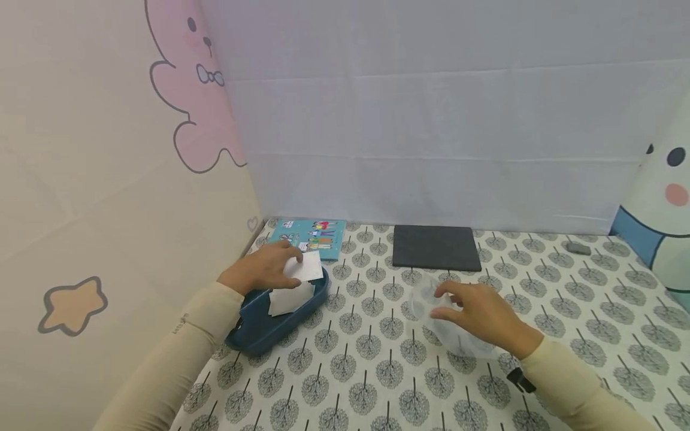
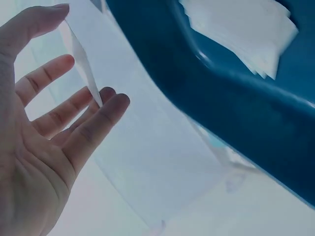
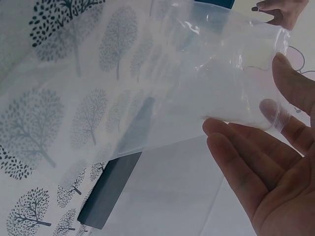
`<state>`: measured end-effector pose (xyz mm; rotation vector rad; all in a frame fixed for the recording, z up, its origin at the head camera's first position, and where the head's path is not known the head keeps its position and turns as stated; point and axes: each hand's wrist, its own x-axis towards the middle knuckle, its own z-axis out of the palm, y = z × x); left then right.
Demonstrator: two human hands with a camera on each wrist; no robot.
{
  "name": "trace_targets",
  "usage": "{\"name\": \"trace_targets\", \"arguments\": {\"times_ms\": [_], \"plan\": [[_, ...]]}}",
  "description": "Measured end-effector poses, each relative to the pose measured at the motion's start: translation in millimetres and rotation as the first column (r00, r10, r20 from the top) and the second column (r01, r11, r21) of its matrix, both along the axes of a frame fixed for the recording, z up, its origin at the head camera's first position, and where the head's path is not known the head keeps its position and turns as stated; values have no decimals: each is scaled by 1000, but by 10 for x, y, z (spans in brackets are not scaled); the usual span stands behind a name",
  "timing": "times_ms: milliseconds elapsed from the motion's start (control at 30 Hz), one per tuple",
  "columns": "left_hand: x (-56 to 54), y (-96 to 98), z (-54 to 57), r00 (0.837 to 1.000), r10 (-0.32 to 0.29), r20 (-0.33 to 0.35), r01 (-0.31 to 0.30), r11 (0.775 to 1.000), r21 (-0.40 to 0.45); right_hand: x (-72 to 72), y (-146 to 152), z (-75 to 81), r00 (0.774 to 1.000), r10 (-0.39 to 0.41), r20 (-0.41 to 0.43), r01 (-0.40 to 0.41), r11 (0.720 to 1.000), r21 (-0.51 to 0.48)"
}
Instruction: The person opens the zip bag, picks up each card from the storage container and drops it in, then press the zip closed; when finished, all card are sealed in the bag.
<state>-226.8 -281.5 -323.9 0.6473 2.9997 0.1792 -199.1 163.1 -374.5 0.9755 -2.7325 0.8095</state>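
My left hand (image 1: 268,266) holds a thin white card (image 1: 306,267) above a blue basket (image 1: 259,335). The left wrist view shows that card (image 2: 84,64) nearly edge-on, between the thumb and the fingers. Inside the basket lie more white cards (image 2: 241,29), fanned in a loose stack. To the right, my right hand (image 1: 477,311) grips a clear plastic bag (image 1: 458,335) by the rim of its mouth. In the right wrist view the bag's mouth is spread, with thumb and index finger at the rim and the body of the bag (image 3: 162,83) trailing away.
A light-blue illustrated booklet (image 1: 334,239) lies behind the basket. At the back middle is a flat black board (image 1: 435,247), and a small grey object (image 1: 578,248) lies at the back right. A tree-patterned cloth (image 1: 366,371) covers the table, with fabric walls (image 1: 431,120) behind and beside.
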Motion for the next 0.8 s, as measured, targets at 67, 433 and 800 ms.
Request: {"name": "trace_targets", "arguments": {"times_ms": [67, 433, 800], "plan": [[26, 98, 18, 1000, -24, 3, 24, 1000, 19, 0, -8, -1, 1000, 4, 4, -4, 1000, 6], [141, 801, 151, 971, -229, -68, 232, 972, 45, -14, -40, 0, 1000, 16, 24, -16, 1000, 14], [149, 1322, 211, 952, -302, -38, 303, 953, 5, -29, -90, -34, 994, 44, -104, -45, 999, -6]]}}
